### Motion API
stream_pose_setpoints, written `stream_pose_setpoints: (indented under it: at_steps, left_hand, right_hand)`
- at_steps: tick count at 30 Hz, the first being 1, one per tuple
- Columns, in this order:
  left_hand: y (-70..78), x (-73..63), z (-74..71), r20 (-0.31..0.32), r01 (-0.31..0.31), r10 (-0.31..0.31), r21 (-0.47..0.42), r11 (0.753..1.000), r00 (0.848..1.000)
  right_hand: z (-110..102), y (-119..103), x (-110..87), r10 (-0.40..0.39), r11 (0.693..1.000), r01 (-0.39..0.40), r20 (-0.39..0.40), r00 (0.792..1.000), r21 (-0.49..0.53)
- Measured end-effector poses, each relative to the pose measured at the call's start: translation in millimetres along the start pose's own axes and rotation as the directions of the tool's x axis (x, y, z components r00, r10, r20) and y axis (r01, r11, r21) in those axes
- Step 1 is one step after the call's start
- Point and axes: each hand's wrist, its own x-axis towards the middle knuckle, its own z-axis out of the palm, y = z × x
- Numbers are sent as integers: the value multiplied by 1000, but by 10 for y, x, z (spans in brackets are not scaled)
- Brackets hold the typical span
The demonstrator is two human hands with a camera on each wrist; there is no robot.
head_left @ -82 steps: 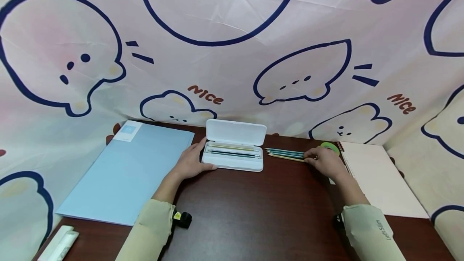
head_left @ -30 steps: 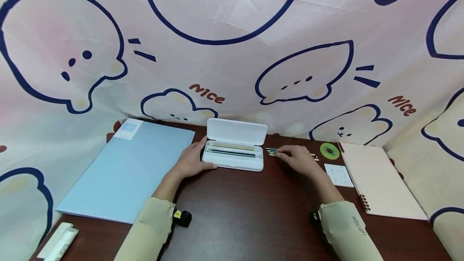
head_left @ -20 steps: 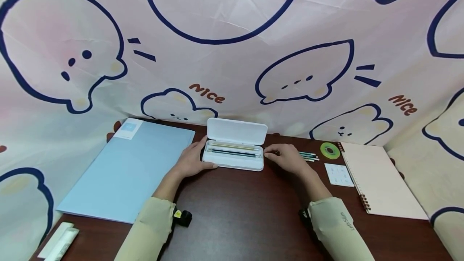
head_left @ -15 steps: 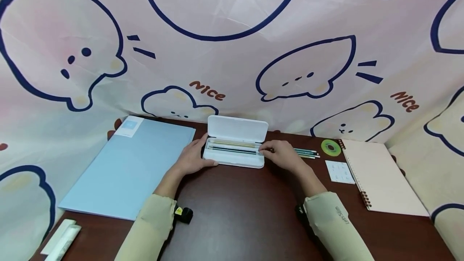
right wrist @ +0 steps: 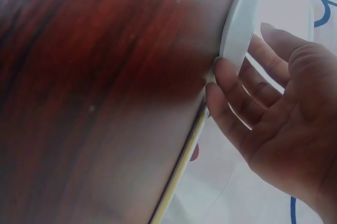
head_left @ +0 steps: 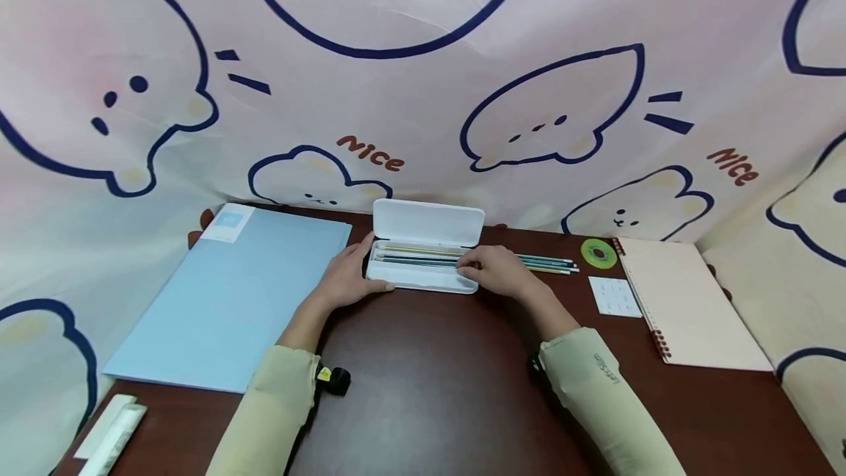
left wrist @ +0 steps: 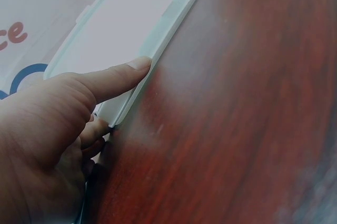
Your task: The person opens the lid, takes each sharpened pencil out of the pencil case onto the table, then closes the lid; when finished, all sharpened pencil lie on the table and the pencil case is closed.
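A white pencil case (head_left: 423,283) lies with its lid (head_left: 428,222) raised, near the table's back edge. Several pencils (head_left: 413,261) are inside it, yellowish and dark green. My left hand (head_left: 345,274) grips the case's left end, thumb along the front edge and fingers round the side. At the right end, my right hand (head_left: 499,270) reaches into the case with curled fingers. Its thumb and index finger seem to pinch a pencil's end, though the fingertips hide the contact. Several more pencils (head_left: 548,264), green and yellow, lie on the table behind that hand.
A blue folder (head_left: 231,300) lies to the left, with two white packets (head_left: 112,433) before it. On the right are a green tape roll (head_left: 598,253), a white card (head_left: 615,296) and a spiral notebook (head_left: 694,303). A printed cloth (head_left: 423,116) hangs close behind the table.
My right hand has moved left from the loose pencils into the right end of the case. The left hand keeps its grip. The head view has tilted slightly down.
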Motion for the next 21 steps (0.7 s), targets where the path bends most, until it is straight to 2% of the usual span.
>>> stream_pose_setpoints:
  at_steps: [5, 7, 14, 21]
  left_hand:
    - [-72, -110, -68, -23, 33, -34, -14, 999, 999]
    - [-82, -135, -76, -22, 33, -33, -11, 999, 999]
    - [-34, -110, 5, 8, 19, -19, -4, 1000, 1000]
    - [30, 10, 2, 10, 6, -6, 0, 1000, 1000]
  right_hand:
    - [40, -125, 132, -59, 997, 61, 40, 997, -47]
    - [62, -157, 155, -60, 996, 63, 48, 997, -62]
    - [108, -134, 93, 10, 995, -5, 55, 998, -96]
    - [45, -77, 72, 70, 991, -68, 15, 997, -111]
